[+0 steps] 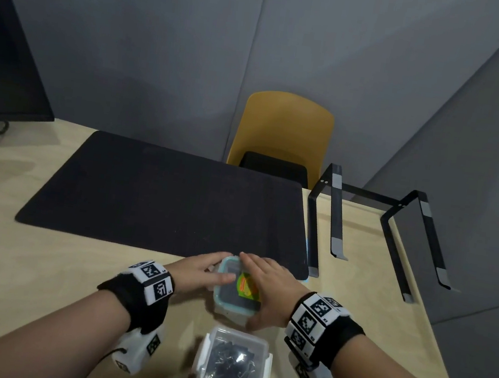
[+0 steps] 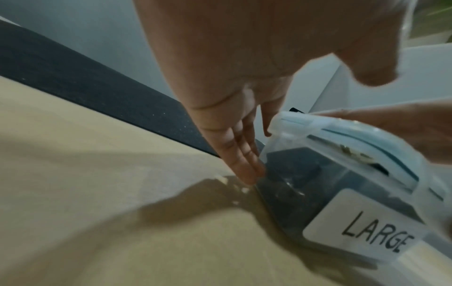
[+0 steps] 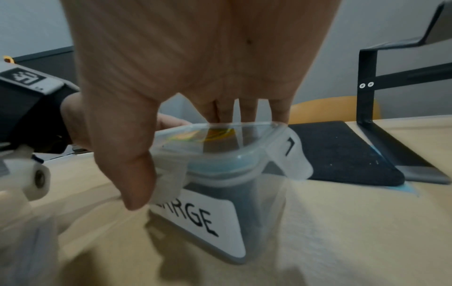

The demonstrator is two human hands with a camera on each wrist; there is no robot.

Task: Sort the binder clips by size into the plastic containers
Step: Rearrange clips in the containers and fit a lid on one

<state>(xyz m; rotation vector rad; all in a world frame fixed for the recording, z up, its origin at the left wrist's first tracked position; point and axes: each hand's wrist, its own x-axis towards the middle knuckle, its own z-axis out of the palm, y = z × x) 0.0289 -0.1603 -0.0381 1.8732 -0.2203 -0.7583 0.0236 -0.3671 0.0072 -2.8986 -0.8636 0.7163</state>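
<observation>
A clear plastic container (image 1: 232, 307) with a blue-sealed lid stands on the wooden table just in front of the black mat. Its white label (image 2: 362, 230) reads LARGE, and dark contents show through the wall (image 3: 264, 193). My left hand (image 1: 200, 272) lies along its left side, fingers straight (image 2: 244, 164), thumb on the lid's edge. My right hand (image 1: 265, 282) presses flat on the lid, and its thumb (image 3: 132, 174) bears on the front latch flap. Nearer to me a second clear container (image 1: 206, 353) holds several black binder clips (image 1: 229, 365).
A black mat (image 1: 162, 197) covers the table's middle. A black metal stand (image 1: 332, 218) sits at the right, near the table's right edge. A yellow chair (image 1: 283, 130) stands behind the table and a dark monitor (image 1: 2, 64) at the far left.
</observation>
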